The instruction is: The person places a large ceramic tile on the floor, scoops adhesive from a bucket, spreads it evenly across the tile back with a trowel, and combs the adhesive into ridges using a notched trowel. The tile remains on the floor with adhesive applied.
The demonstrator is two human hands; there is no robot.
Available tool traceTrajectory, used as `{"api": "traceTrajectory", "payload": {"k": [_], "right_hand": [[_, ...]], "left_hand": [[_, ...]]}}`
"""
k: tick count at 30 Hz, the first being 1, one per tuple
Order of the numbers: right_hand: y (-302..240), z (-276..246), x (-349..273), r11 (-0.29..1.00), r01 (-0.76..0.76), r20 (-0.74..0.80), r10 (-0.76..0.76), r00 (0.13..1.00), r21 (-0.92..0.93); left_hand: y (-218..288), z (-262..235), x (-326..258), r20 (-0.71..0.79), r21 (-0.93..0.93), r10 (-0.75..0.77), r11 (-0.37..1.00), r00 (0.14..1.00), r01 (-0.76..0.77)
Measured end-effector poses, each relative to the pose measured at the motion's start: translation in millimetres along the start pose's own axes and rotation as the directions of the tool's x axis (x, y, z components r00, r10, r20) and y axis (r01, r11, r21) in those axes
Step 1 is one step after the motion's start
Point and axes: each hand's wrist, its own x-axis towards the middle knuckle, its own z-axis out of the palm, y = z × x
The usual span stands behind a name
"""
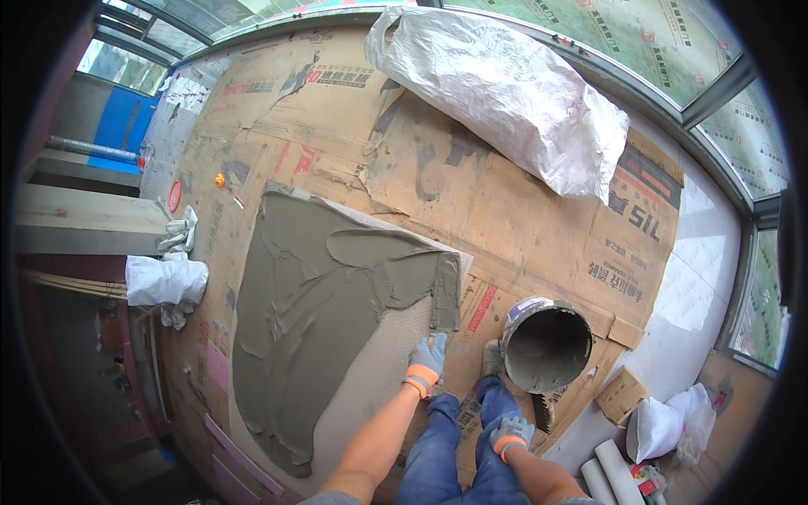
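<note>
My left hand [427,360], in a grey glove with an orange cuff, is closed round the handle of a trowel. The trowel's blade [446,292] is coated in grey mortar and lies at the upper right corner of a large tile. Wet mortar [295,311] covers most of that tile in uneven swirls; a pale textured strip [370,370] of its back shows bare on the near right side. My right hand [512,434], gloved alike, rests on my leg with its fingers lying over the jeans and holds nothing. Right of my feet stands a mortar-smeared bucket [548,347].
A notched trowel [544,412] lies beside the bucket. Cardboard sheets [337,118] cover the floor, with a large white woven sack [505,97] near the windows. A small cardboard box [622,396], white bags [655,429] and rolls [617,471] sit at right. Another white bag [167,279] lies left.
</note>
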Motion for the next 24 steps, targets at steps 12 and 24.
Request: {"api": "traceTrajectory", "payload": {"k": [12,24], "right_hand": [[19.5,-16.1,14.0,1.000,0.001,0.017,-0.001,1.000,-0.020],[-34.5,-24.9,16.3,0.989,0.065,-0.080,-0.076,0.994,-0.130]], "left_hand": [[15.5,36.8,-11.5,-0.020,0.443,0.273,0.865,0.962,-0.236],[28.5,-407.2,207.0,-0.155,-0.121,-0.282,0.957,0.947,0.265]]}}
